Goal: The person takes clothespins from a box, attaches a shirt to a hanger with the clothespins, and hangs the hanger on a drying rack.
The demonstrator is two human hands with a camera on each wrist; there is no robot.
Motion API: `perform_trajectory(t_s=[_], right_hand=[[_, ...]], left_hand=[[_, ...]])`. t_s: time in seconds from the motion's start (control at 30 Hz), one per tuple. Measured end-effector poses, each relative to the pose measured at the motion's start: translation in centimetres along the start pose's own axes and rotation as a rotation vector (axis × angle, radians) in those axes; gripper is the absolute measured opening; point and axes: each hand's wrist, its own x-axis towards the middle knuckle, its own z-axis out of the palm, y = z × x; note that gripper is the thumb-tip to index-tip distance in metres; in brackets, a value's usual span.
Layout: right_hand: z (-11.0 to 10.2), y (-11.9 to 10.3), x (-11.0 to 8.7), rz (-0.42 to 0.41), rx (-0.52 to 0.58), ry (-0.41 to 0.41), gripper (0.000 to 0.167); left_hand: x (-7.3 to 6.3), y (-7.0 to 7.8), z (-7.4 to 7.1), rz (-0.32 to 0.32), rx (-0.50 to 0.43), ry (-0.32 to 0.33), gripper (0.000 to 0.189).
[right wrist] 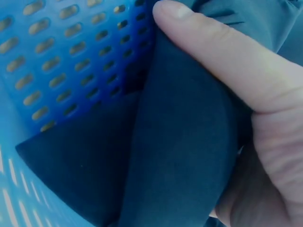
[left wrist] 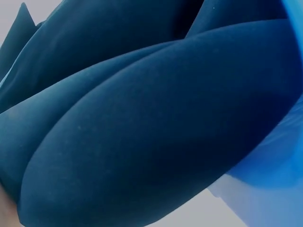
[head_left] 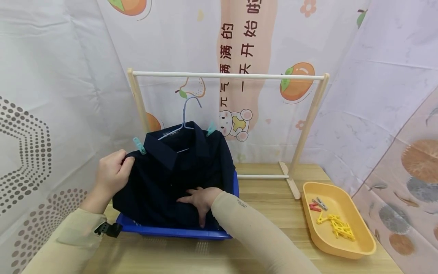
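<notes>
A dark navy collared shirt (head_left: 202, 171) hangs on a light blue wire hanger (head_left: 184, 114), its lower part bunched in a blue basket (head_left: 178, 231). Teal clothespins sit at its shoulders, a left one (head_left: 139, 146) and a right one (head_left: 211, 128). With curled fingers my left hand (head_left: 114, 171) grips the shirt by its left shoulder edge. My right hand (head_left: 202, 201) rests on the shirt front, fingers spread. Seen from the right wrist, the straight thumb (right wrist: 213, 42) lies across a fold of cloth (right wrist: 180, 137). Dark folds (left wrist: 151, 123) fill most of the left wrist view.
Behind the basket stands a wooden rack with a white top rail (head_left: 229, 75) and a lower bar (head_left: 261, 176). A yellow tray (head_left: 356, 236) on the right holds yellow clothespins (head_left: 338, 226), a red one (head_left: 315, 207) and a grey one (head_left: 322, 204). Printed curtains surround the wooden table (head_left: 263, 198).
</notes>
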Motion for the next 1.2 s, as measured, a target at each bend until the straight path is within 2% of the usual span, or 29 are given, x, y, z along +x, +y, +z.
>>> perform_trajectory(t_s=[0.27,0.63,0.8,0.9,1.2], right_hand=[[0.5,-0.1,0.2,0.032,-0.05,-0.017,0.12],[0.4,0.1,0.7,0.061,-0.05,0.004,0.11],[0.3,0.2,1.2,0.029,-0.095,0.018,0.1],[0.4,0.4,1.5,0.009,-0.107,0.041,0.087],[0.5,0.8,2.0,-0.024,-0.079,0.1,0.057]], left_hand=[[-0.1,0.2,0.4,0.013,0.008,-0.031,0.036],[-0.2,0.1,0.6,0.004,0.005,-0.035,0.038],[-0.2,0.0,0.7,0.004,0.011,-0.051,0.039],[-0.1,0.1,0.7,-0.002,0.005,-0.049,0.039],[0.0,0.3,0.5,-0.012,-0.003,-0.055,0.038]])
